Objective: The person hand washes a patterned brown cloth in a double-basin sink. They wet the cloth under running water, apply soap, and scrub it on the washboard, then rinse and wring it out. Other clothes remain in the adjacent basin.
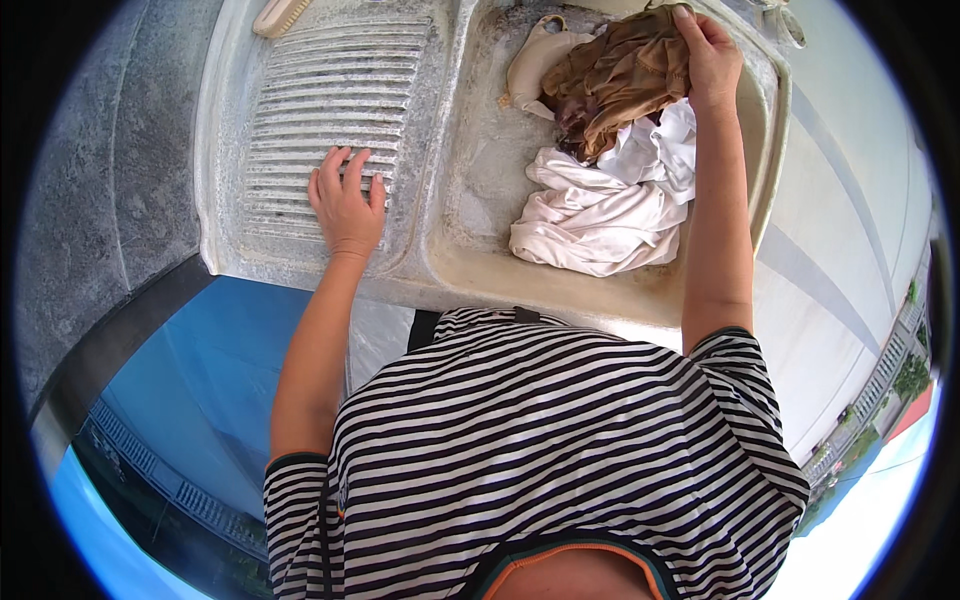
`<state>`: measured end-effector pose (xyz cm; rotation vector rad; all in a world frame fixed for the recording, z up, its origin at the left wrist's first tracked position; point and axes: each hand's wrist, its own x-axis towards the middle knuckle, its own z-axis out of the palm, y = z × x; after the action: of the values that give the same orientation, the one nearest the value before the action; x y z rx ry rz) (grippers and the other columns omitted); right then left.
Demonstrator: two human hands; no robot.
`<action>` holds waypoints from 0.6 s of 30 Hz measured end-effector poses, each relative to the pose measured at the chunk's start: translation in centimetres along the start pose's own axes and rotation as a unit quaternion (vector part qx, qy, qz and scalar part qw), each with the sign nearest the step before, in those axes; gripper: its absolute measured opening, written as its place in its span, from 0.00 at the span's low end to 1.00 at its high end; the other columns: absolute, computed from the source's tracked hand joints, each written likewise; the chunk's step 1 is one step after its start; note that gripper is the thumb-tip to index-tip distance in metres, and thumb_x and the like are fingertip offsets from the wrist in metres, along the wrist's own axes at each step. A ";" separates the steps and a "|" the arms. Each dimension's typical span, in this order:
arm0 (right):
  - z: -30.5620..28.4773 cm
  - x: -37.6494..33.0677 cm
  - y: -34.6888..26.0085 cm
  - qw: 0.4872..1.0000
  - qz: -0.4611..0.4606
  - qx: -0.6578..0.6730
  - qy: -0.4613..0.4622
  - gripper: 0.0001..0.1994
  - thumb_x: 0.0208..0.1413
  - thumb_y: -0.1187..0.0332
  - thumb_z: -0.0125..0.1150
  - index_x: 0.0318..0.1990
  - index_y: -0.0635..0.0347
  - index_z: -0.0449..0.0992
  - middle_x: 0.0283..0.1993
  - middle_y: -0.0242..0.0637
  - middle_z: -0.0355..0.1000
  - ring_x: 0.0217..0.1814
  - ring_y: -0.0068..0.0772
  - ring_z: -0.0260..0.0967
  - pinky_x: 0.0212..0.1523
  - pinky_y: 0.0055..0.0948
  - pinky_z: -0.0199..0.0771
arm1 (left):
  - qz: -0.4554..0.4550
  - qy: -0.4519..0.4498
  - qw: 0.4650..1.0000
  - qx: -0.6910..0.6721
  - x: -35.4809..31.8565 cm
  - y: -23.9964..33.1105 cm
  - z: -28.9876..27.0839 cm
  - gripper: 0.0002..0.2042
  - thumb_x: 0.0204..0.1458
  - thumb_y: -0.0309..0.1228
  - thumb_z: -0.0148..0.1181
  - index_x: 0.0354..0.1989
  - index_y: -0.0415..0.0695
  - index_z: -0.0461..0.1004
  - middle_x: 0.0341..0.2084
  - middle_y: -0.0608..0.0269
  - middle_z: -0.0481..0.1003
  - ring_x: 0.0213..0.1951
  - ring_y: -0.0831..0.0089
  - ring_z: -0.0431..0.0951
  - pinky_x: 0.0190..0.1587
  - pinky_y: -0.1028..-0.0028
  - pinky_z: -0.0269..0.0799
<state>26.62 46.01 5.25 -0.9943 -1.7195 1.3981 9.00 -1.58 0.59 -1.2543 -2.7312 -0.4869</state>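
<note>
My left hand [347, 205] rests on the ridged washboard [340, 100], its fingers spread and nothing in them. On the right, my right hand [712, 62] pinches the edge of a brown cloth garment [625, 75] over the sink basin [485, 160]. The brown cloth is bunched, with a darker part hanging at its lower left. A crumpled white cloth [655, 150] touches it from below. Nearer to me lies a heap of pale pinkish-white fabric [600, 215]. A beige bra-like piece [540, 60] sits at the basin's far left, partly behind the brown cloth.
A scrubbing brush [280, 16] lies at the far left corner of the washboard. A raised divider [440, 130] separates the washboard from the basin. Left of the sink is a dark grey stone-like surface [100, 150]. A metal tap part [785, 22] shows at the far right.
</note>
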 end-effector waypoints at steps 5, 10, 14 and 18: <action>1.9 -5.1 -15.3 0.992 -0.081 0.090 -0.037 0.09 0.64 0.68 0.61 0.31 0.60 0.77 0.28 0.27 0.74 0.29 0.15 0.67 0.32 0.19 0.68 | -0.011 0.016 0.998 -0.060 1.7 1.2 0.2 0.22 0.52 0.36 0.67 0.57 0.51 0.72 0.56 0.59 0.68 0.60 0.59 0.67 0.66 0.54 0.57; 2.9 -8.7 -19.8 0.949 -0.189 0.232 -0.102 0.08 0.65 0.70 0.61 0.32 0.61 0.77 0.29 0.30 0.76 0.29 0.17 0.71 0.33 0.19 0.71 | 0.072 -0.057 0.955 -0.282 9.8 14.6 -1.1 0.30 0.45 0.33 0.73 0.58 0.47 0.70 0.53 0.55 0.68 0.59 0.53 0.67 0.61 0.61 0.67; 1.5 -9.6 -23.4 0.938 -0.217 0.247 -0.110 0.07 0.64 0.70 0.62 0.35 0.63 0.77 0.31 0.32 0.78 0.32 0.21 0.75 0.35 0.21 0.75 | 0.062 -0.113 0.876 -0.465 11.7 20.3 2.6 0.24 0.48 0.26 0.64 0.57 0.43 0.72 0.49 0.52 0.73 0.54 0.49 0.73 0.57 0.62 0.70; -1.3 -4.4 -17.6 0.927 -0.289 -0.216 0.105 0.06 0.64 0.70 0.62 0.41 0.65 0.79 0.37 0.32 0.79 0.37 0.21 0.76 0.40 0.22 0.77 | -0.039 -0.217 0.869 -0.443 11.0 19.1 3.1 0.13 0.53 0.29 0.63 0.45 0.37 0.78 0.38 0.52 0.83 0.40 0.54 0.83 0.46 0.64 0.75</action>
<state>27.41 40.53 22.53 -0.7258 -1.9789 0.5288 16.26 18.99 4.79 -1.5451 -2.9984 -1.8305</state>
